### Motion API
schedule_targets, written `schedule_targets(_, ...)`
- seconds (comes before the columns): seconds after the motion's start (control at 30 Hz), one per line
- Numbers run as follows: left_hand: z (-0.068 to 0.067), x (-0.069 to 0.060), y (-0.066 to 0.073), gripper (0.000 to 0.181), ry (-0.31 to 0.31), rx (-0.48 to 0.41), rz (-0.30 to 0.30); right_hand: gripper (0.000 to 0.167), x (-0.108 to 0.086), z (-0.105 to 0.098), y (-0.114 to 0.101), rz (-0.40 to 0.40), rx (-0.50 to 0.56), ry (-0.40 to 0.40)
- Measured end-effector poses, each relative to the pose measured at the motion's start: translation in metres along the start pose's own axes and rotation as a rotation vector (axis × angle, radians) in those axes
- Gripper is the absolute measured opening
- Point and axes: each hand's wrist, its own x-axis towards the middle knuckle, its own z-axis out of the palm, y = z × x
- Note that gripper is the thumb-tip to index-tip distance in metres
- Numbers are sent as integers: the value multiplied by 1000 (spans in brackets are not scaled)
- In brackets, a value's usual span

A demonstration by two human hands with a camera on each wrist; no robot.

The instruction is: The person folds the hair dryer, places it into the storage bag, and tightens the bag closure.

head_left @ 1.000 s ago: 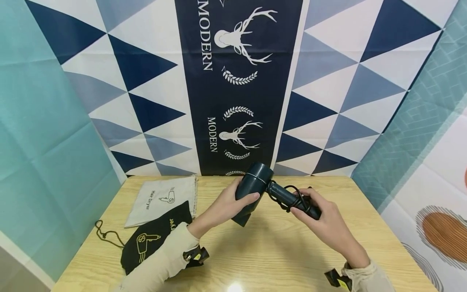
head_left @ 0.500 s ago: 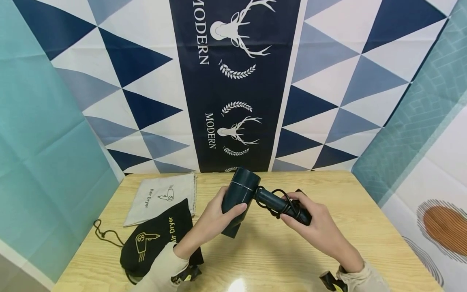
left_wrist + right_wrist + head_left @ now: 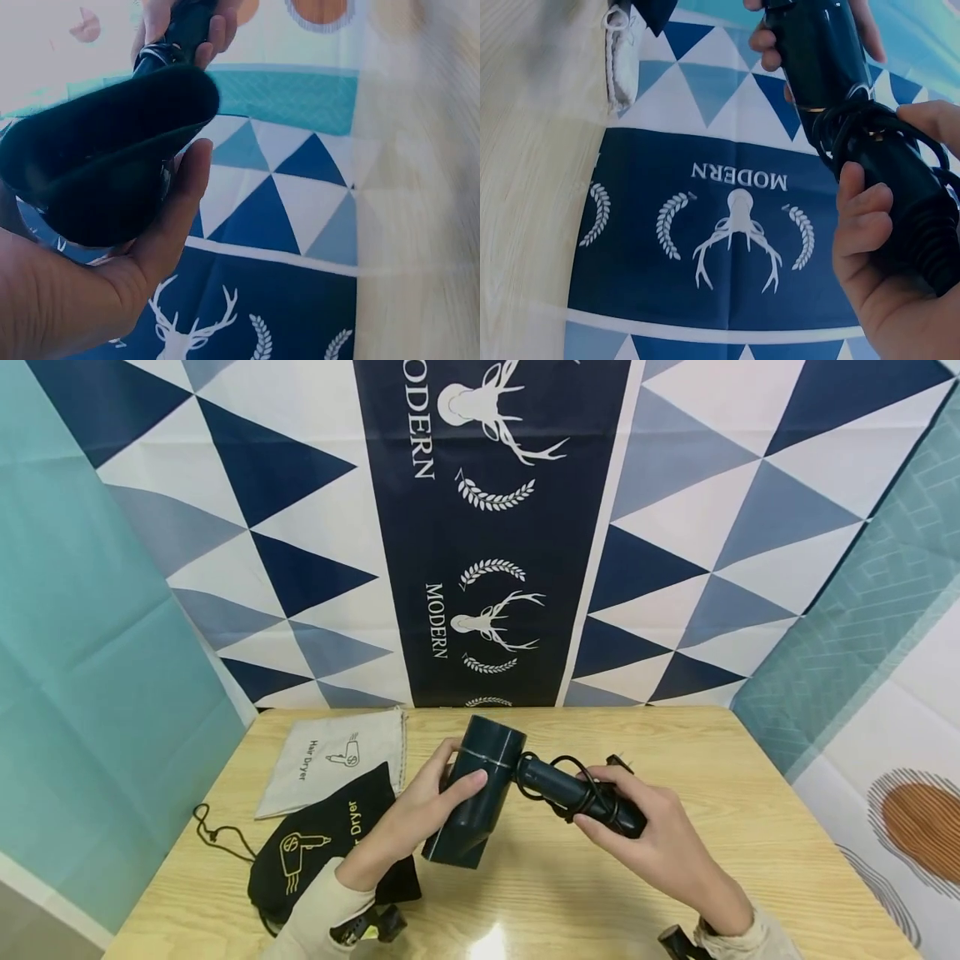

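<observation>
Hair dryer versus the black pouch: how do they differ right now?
The left hand and right hand hold the hair dryer up; the black pouch lies on the table. The dryer looks glossy; the pouch looks matte, with gold print. The dryer's cord loops around its handle; the pouch's cord trails loose. Both are dark.

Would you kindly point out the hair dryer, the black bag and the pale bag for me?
Hair dryer [image 3: 483, 802], head view: on its barrel.
Black bag [image 3: 334, 828], head view: on its printed front.
Pale bag [image 3: 321, 768], head view: on its printed front.
</observation>
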Motion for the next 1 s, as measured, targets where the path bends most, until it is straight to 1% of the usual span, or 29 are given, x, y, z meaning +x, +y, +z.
schedule_targets(0.07,0,-1,2,52,-15,-52,5,47,-1,2,-4,-26,30,-13)
schedule_targets(0.13,1,-2,3,54,-23,-82,30,46,-2,4,-7,-34,47,-34)
schedule_targets(0.23,2,-4,4,53,-5,-96,62,45,-2,7,-10,-8,45,-72)
schedule_targets(0.3,4,-5,5,52,18,-80,70,44,-2,8,-10,20,43,-105)
schedule_targets(0.37,5,-6,5,51,34,-65,69,44,-1,8,-10,83,82,-166)
schedule_targets(0.53,9,-11,6,50,31,-41,78,37,1,4,-12,309,313,-391)
schedule_targets(0.57,10,-12,6,49,30,-38,84,36,2,3,-13,341,344,-423)
schedule_targets(0.6,11,-13,6,49,29,-34,91,34,2,2,-13,356,360,-442)
schedule_targets(0.67,13,-14,7,47,36,-30,107,31,3,1,-14,360,351,-446)
schedule_targets(0.8,16,-15,8,46,60,-28,141,21,2,3,-15,327,305,-393)
schedule_targets(0.9,17,-15,8,44,78,-26,153,18,1,5,-16,302,304,-359)
schedule_targets(1.0,18,-15,7,42,89,-30,161,17,1,6,-17,300,308,-333)
